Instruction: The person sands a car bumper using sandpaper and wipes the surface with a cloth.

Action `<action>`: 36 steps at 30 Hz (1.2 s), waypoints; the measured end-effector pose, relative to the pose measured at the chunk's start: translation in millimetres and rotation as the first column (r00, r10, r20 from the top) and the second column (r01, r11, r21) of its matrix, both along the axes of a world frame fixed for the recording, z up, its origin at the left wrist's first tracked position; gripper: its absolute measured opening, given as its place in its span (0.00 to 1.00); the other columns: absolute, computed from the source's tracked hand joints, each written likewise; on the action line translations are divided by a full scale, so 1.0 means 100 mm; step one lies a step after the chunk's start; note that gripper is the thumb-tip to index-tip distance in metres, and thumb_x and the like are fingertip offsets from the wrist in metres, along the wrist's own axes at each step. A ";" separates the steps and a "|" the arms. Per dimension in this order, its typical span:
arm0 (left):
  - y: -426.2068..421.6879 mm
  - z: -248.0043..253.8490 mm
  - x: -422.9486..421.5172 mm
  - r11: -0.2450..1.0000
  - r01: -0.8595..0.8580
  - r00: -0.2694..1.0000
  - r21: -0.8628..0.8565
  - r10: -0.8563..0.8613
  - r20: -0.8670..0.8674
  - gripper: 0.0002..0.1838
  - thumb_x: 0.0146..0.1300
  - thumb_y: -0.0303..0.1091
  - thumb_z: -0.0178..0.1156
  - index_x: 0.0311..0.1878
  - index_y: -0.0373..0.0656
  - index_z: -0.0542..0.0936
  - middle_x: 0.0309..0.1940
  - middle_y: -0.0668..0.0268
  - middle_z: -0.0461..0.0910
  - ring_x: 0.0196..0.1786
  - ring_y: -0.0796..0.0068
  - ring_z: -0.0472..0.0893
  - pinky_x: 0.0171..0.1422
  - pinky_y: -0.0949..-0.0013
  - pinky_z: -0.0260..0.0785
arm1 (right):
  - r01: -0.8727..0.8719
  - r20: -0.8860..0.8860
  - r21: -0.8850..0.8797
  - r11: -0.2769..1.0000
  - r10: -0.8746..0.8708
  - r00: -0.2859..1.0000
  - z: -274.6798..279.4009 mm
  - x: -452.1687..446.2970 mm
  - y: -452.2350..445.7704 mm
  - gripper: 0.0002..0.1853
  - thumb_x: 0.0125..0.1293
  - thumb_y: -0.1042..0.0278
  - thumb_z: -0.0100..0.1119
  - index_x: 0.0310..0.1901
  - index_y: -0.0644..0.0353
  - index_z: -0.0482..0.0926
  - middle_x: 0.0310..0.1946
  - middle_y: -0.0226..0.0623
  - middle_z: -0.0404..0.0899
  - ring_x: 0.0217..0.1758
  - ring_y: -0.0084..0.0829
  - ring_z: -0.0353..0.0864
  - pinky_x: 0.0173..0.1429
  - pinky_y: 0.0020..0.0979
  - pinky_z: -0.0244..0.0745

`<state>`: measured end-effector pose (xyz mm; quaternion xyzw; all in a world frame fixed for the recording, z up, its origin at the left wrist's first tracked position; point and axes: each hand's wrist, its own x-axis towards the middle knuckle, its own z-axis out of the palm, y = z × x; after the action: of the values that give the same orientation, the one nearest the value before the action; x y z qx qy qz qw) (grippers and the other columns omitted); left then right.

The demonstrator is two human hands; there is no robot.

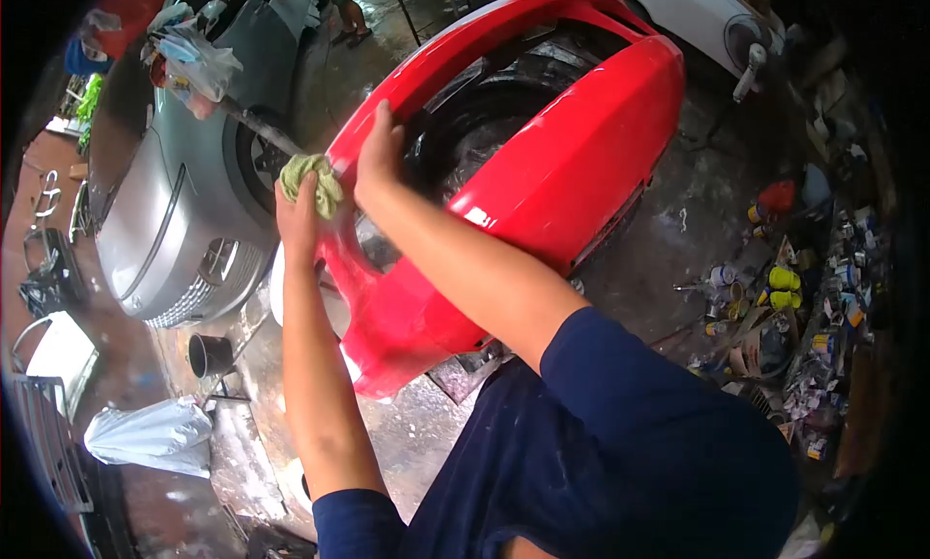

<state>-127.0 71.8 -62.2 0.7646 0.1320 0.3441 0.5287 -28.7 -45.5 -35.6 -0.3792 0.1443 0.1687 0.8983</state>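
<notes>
A glossy red car bumper (581, 123) stretches diagonally in front of me, with its open middle showing dark parts behind. My left hand (298, 215) is closed around a crumpled yellow-green cloth (312, 183), which lies against the bumper's left rim. Just to the right, my right hand (380, 157) rests at the same rim with its fingers stretched out along the red surface. Part of that hand's grip is hidden from this angle. Both forearms reach across the lower part of the bumper.
A silver-grey car (184, 210) stands on the left, and a white car (697, 21) at the top right. A black bucket (210, 356) and a covered object (150, 433) are at lower left. Cans and clutter (785, 288) line the right. Another person's legs (351, 16) show at the top.
</notes>
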 end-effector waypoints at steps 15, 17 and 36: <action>0.01 -0.02 -0.03 0.994 -0.096 0.993 0.060 0.100 -0.061 0.26 0.64 0.43 0.75 0.58 0.36 0.79 0.49 0.62 0.86 0.50 0.75 0.83 0.59 0.70 0.74 | -0.509 0.337 0.041 0.860 0.467 0.817 0.04 -0.37 -0.74 0.14 0.72 0.66 0.59 0.55 0.60 0.75 0.44 0.38 0.79 0.44 0.32 0.82 0.48 0.36 0.83; 0.04 -0.05 -0.07 0.993 -0.118 0.992 0.015 0.118 -0.039 0.25 0.63 0.41 0.74 0.56 0.36 0.80 0.47 0.62 0.86 0.49 0.75 0.84 0.58 0.70 0.74 | -0.527 0.464 0.004 0.850 0.465 0.754 0.15 -0.26 -1.12 0.15 0.74 0.66 0.58 0.59 0.61 0.75 0.47 0.38 0.80 0.44 0.35 0.85 0.54 0.41 0.86; -1.57 0.51 -0.17 0.907 0.412 0.899 -0.088 -0.421 -0.122 0.36 0.77 0.62 0.49 0.67 0.35 0.74 0.62 0.60 0.78 0.63 0.68 0.75 0.72 0.64 0.63 | -0.314 0.508 -0.417 0.853 0.505 0.697 0.52 -0.03 -1.85 0.16 0.71 0.66 0.67 0.54 0.61 0.76 0.42 0.33 0.83 0.39 0.25 0.84 0.44 0.31 0.82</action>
<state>-143.8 -84.9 -10.7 0.7809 0.0122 0.1650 0.6024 -32.0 -230.8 16.2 -0.5660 -0.2136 0.2140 0.7669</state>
